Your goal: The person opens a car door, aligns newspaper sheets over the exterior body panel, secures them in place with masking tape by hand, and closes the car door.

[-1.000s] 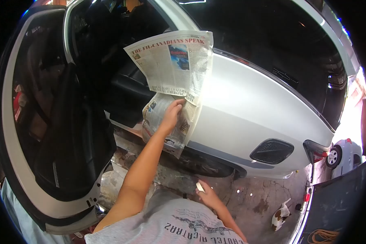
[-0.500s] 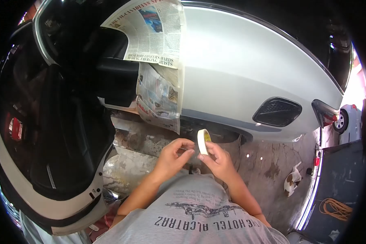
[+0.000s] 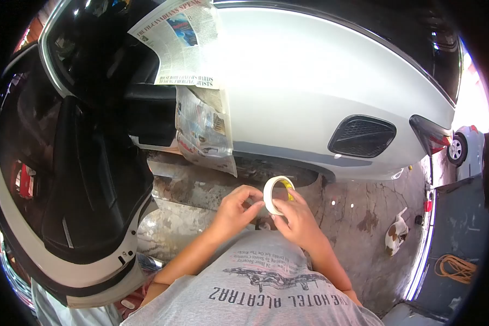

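A roll of cream masking tape (image 3: 268, 196) with a yellow inner core is held up in front of my shirt. My right hand (image 3: 300, 219) grips its right side, fingers and thumb on the ring. On the other side, my left hand (image 3: 235, 211) has its fingers curled, with thumb and forefinger close together at the roll's left edge. Whether they pinch the tape's end cannot be made out. Beyond the hands, newspaper sheets (image 3: 189, 54) hang over the edge of the silver car's rear body panel (image 3: 288, 70), beside the doorway.
An open car door (image 3: 87, 190) stands on the left. At right are the fuel-type dark recess (image 3: 362, 136) in the panel, a tail light (image 3: 436, 138), a white and brown animal (image 3: 396, 234) on the concrete floor, and a coiled orange cord (image 3: 455, 269).
The roll has turned so that its round opening now faces me more. My left fingertips have come closer to its edge. The view has shifted slightly.
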The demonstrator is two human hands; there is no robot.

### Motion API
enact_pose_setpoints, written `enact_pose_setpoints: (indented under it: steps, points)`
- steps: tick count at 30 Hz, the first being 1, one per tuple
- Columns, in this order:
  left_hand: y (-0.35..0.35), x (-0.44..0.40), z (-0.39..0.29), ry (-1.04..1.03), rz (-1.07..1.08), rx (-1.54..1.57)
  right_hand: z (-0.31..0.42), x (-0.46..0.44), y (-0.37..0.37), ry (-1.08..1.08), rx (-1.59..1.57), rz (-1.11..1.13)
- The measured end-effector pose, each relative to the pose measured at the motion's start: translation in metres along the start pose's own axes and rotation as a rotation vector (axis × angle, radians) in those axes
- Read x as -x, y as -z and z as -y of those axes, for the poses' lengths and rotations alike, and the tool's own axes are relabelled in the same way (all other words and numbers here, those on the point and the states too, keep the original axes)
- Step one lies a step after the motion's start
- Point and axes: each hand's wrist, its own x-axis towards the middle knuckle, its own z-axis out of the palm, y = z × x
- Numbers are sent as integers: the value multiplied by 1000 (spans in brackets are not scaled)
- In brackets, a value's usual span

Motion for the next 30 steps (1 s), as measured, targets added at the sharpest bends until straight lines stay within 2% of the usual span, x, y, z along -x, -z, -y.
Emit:
enact_pose_setpoints:
  steps: [7, 14, 17, 20, 26, 28, 30]
  points:
    - [-11, -2, -4, 7, 109, -16, 1, 17, 10, -14, 103, -8]
    - [-23, -7, 18, 191, 157, 63, 1, 21, 6, -79, 83, 27]
    - [-31, -6, 8, 158, 47, 109, -3, 20, 5, -68, 97, 2]
    - [-27, -5, 13, 102, 52, 4, -2, 16, 6, -52, 107, 10]
    - [-17, -1, 24, 117, 69, 65, 1, 2, 10, -28, 66, 72]
    - [-8, 2, 9, 109, 82, 3, -2, 0, 6, -16, 40, 89]
    - [-5, 3, 7, 97, 56, -30, -4, -4, 1, -105, 35, 43]
